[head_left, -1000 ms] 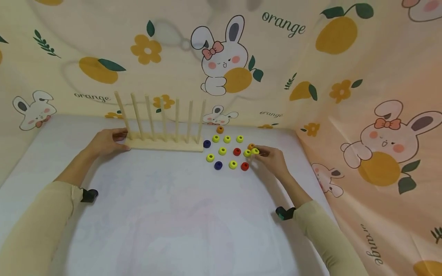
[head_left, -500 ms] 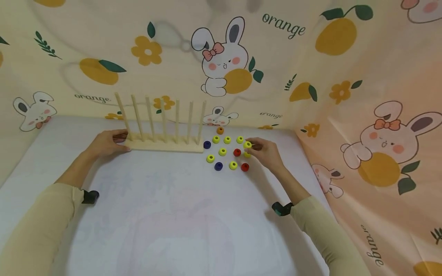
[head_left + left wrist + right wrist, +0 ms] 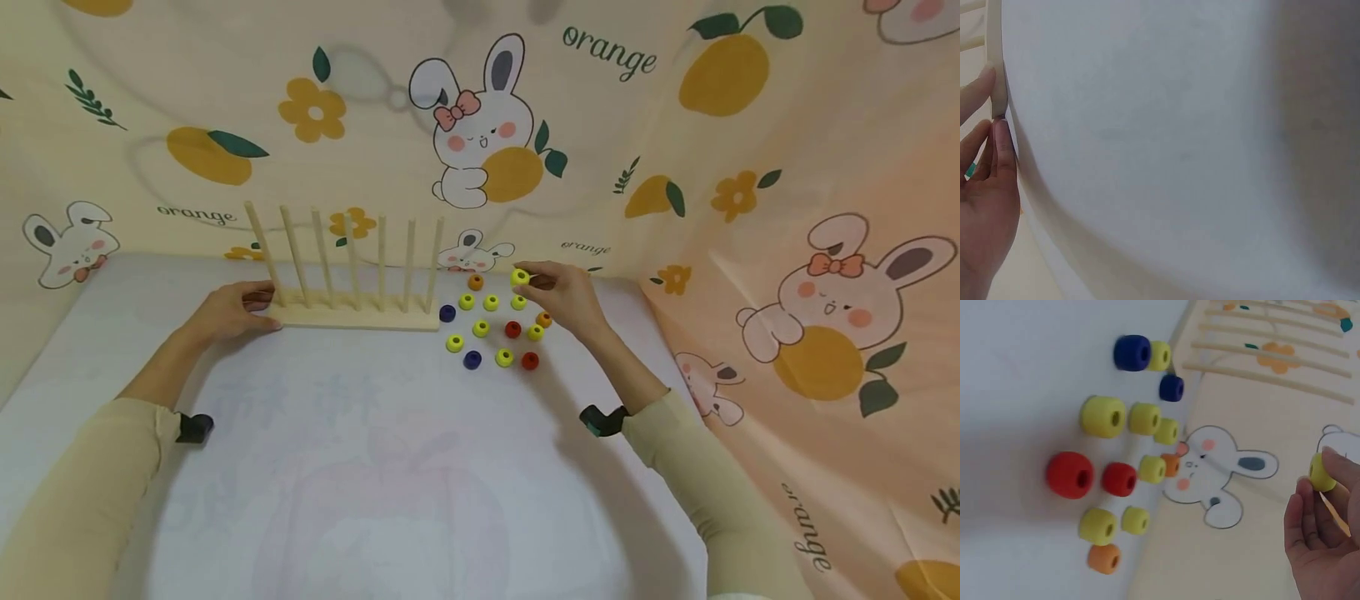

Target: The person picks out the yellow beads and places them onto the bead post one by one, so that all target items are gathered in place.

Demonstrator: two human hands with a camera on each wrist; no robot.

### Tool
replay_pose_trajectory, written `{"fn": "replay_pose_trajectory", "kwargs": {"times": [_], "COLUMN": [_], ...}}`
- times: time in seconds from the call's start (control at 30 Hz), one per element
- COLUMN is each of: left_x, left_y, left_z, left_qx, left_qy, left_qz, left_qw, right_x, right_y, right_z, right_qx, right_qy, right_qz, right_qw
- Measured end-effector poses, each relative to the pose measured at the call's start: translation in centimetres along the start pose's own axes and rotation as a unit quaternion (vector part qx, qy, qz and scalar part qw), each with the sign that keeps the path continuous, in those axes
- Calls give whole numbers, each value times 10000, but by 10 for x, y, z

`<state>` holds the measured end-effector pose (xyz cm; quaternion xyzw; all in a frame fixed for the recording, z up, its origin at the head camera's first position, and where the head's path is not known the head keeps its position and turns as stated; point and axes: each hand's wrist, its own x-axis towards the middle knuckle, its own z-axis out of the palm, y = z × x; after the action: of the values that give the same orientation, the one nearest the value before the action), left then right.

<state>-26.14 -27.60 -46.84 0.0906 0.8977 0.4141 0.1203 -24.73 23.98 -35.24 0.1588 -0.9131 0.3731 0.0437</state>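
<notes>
At its left end, the wooden peg rack (image 3: 360, 317) is held by my left hand (image 3: 228, 312), the thumb at the front and the fingers at the end and back. In the left wrist view that hand (image 3: 988, 200) touches the end of the pale base (image 3: 996, 62). A yellow bead (image 3: 520, 277) is pinched between the thumb and fingertips of my right hand (image 3: 566, 296), raised above the table. The right wrist view shows this bead (image 3: 1320, 473) side-on in the fingers. Bare upright pegs (image 3: 382, 262) stand along the rack.
Loose beads lie right of the rack: several yellow ones (image 3: 481, 328), red ones (image 3: 530, 361), dark blue ones (image 3: 472, 360) and orange ones (image 3: 476, 282). Behind the white tabletop (image 3: 337, 467) hangs a printed cloth (image 3: 360, 50), which continues along the right side.
My right hand has lifted the yellow bead up and leftward from the right edge of the bead group, uncovering an orange bead. The left hand and rack stay in place.
</notes>
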Motion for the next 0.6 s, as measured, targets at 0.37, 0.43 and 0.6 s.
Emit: {"fn": "replay_pose_trajectory", "kwargs": {"times": [0.37,0.43,0.6], "left_x": [3,4,6], "left_y": [0,1,6], "left_z": [-1,-2,-4], "left_qx": [53,119,350], "left_qy": [-74,-122,-166], "left_qz": [-187,-204,-224], "left_qw": [9998,9996,9990], "right_x": [17,21,31], "right_y": [-25,-30,-44], "right_z": [6,6,8], "right_qx": [20,72,75], "right_qy": [-119,-99,-139], "right_qz": [-309,-456,-672], "right_qw": [9995,9989,9976]}}
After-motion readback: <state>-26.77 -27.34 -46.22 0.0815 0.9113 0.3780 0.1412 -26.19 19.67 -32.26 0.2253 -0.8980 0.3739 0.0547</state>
